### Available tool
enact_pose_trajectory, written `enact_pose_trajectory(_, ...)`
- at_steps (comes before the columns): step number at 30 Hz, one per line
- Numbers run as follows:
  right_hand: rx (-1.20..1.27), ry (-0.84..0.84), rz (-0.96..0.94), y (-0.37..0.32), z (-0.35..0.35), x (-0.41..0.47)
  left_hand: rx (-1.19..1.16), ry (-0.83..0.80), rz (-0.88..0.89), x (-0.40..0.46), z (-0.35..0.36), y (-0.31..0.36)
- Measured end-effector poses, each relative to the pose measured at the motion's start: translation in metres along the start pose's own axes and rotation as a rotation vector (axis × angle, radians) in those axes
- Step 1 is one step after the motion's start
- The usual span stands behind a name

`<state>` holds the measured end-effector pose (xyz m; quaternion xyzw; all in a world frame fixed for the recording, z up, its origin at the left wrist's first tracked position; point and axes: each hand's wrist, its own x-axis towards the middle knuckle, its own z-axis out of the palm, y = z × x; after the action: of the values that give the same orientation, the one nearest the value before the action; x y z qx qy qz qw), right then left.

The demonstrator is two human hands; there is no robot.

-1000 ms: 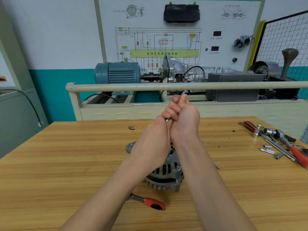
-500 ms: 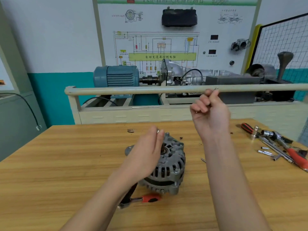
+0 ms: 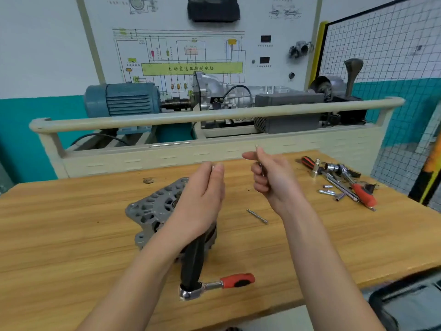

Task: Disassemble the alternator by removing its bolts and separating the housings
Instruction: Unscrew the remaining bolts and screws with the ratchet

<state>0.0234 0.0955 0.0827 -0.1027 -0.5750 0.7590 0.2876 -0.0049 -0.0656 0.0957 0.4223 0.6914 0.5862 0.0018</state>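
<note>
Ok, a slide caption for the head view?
Right hand holds a long bolt above the bench; left hand pinches a small part over the alternator.

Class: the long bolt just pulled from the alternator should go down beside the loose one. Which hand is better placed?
Right hand: its fingers already hold the bolt, above the loose bolt.

Matt cast-metal alternator (image 3: 152, 211), grained wooden bench (image 3: 59, 235)

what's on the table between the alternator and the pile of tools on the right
One loose long bolt lies on bare wood between the alternator and the tool pile, seen in the head view.
</note>
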Motion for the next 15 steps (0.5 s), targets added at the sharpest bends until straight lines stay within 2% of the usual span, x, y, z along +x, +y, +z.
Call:
enact_pose_trajectory(4,-0.354,0.14,0.178,0.035,-0.052,0.016,-0.046,0.001,-0.042,0.01,0.027,-0.007)
enact_pose_trajectory(8,-0.721,0.134,0.265,0.083,-0.08,0.033,-0.07,0.046,-0.062,0.02,0.049,-0.018)
enact_pose_trajectory(11,-0.939,0.144,0.27,0.109,-0.08,0.049,-0.137,0.049,-0.102,0.031,0.058,-0.025)
enact_pose_trajectory(15,-1.151,0.209,0.125,0.125,-0.072,0.06,-0.083,0.058,-0.07,0.038,0.065,-0.037)
